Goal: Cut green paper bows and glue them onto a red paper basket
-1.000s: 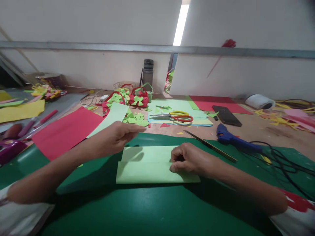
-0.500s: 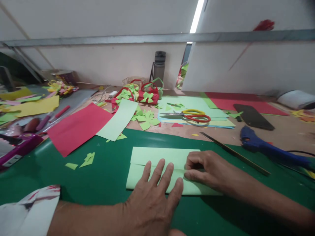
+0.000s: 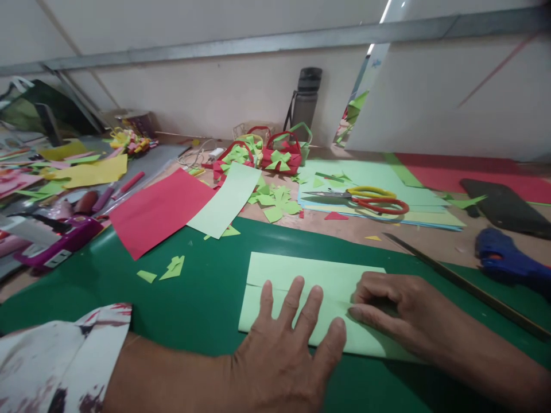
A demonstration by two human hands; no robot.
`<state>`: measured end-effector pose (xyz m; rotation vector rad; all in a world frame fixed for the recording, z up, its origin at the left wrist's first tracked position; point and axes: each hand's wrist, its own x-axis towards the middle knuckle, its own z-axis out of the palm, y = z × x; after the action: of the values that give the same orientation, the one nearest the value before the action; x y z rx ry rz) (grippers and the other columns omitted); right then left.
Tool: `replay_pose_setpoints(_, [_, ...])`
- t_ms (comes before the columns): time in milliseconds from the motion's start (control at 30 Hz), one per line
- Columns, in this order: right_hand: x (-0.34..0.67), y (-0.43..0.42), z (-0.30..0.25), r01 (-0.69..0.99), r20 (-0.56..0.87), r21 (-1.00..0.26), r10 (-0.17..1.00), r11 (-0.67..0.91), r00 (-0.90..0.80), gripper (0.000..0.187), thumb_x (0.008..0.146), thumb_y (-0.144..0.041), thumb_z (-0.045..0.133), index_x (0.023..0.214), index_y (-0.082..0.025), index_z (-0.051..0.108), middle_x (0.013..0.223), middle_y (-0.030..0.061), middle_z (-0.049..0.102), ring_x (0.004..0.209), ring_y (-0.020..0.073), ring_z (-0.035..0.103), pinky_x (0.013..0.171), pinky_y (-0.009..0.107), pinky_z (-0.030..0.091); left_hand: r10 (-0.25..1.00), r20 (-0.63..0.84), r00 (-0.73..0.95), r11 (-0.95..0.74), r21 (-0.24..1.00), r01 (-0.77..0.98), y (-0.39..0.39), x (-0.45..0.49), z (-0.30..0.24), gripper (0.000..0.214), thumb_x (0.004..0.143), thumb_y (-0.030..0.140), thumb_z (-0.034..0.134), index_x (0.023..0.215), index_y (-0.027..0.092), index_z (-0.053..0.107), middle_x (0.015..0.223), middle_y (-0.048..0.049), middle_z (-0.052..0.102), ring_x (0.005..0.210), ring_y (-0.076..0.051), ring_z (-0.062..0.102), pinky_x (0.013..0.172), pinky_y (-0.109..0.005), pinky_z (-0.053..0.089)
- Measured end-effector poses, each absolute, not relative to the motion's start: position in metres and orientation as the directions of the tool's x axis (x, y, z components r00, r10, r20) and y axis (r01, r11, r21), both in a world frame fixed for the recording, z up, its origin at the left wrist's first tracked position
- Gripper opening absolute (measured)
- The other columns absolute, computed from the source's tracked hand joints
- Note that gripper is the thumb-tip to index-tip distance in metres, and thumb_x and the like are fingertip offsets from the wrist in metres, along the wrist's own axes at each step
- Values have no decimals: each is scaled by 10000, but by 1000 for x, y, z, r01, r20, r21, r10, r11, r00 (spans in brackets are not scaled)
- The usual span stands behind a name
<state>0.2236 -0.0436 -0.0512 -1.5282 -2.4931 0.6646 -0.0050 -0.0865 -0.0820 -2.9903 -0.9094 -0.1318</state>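
Observation:
A folded piece of light green paper [image 3: 318, 267] lies on the green mat in front of me, with an edge or seam running along its length. My left hand [image 3: 288, 344] rests flat on its left part, fingers spread. On the right part, my right hand [image 3: 396, 304] is curled, its thumb and index finger closed together at the seam. The fingertips of that hand are partly hidden.
Behind the paper lie red-and-yellow-handled scissors [image 3: 372, 201] on stacked sheets, a thin metal strip [image 3: 456, 278], a blue glue gun [image 3: 508, 258] and a dark phone [image 3: 503, 203]. Red paper [image 3: 161, 209], a pale strip [image 3: 226, 201], small red baskets [image 3: 282, 160] and green scraps sit leftward.
The camera view has turned left and tilted, so everything appears farther right. Both hands keep nearly the same places on the paper.

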Motion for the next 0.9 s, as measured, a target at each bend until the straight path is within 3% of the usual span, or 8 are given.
replay_pose_setpoints(400, [223,-45,-55,818,-77,-430,887,383,-456,277,859,-338,511,623,-194,532,605,7,571,560,142,481,550,275,322,580,13,815,-813,83,577,-88,-3,-72,644,940,491,375,1468,151,236,1500,-270,214,1358,-507,173,885,-767,319])
replay_pose_setpoints(533, [221,-45,-52,825,-80,-420,890,379,-450,272,850,-331,509,612,-201,511,593,9,557,554,147,475,542,280,317,581,-41,813,-804,128,581,-88,-4,-65,743,908,627,332,1467,145,253,1502,-275,194,1360,-512,156,899,-775,287])
replay_pose_setpoints(767, [216,-44,-44,875,-167,-370,904,312,-393,241,817,-310,521,604,-198,505,613,15,566,562,152,473,537,277,300,577,-102,811,-791,181,585,-88,-4,-64,839,859,725,266,1480,162,237,1521,-268,150,1376,-507,78,927,-785,217])
replay_pose_setpoints(900, [217,-46,-32,878,-225,-403,902,258,-368,248,826,-291,518,599,-193,520,621,0,585,570,137,486,533,261,298,574,-104,812,-792,182,583,-87,-4,-70,866,833,761,231,1476,182,276,1516,-261,199,1364,-529,108,913,-794,212])
